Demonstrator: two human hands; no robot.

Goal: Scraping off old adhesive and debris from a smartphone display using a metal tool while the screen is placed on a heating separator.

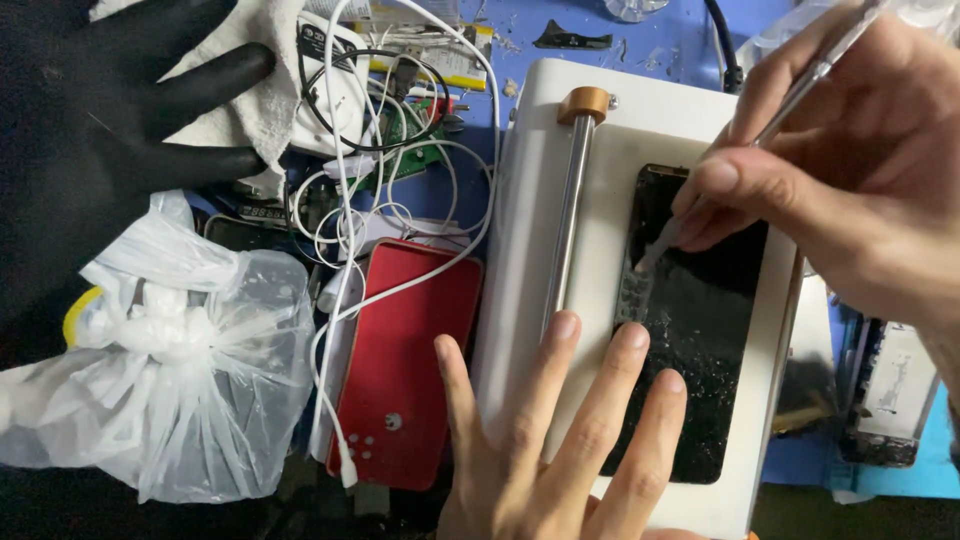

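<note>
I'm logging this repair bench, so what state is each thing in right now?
Phone screen: flat on the white machine, surface speckled.
Thin tool: held in right hand, tip on the screen.
Left hand: fingers spread, pressing down.
Plastic bag: knotted shut.
White cables: tangled.

I get even, fairly bright overhead light with soft, short shadows under the white machine (520,230). The black glove (90,130) far left reads as a near-featureless dark mass, and the right hand (850,170) looks slightly soft.

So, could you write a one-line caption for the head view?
Right hand scrapes a cracked phone screen with a thin tool; left hand steadies it.
</note>
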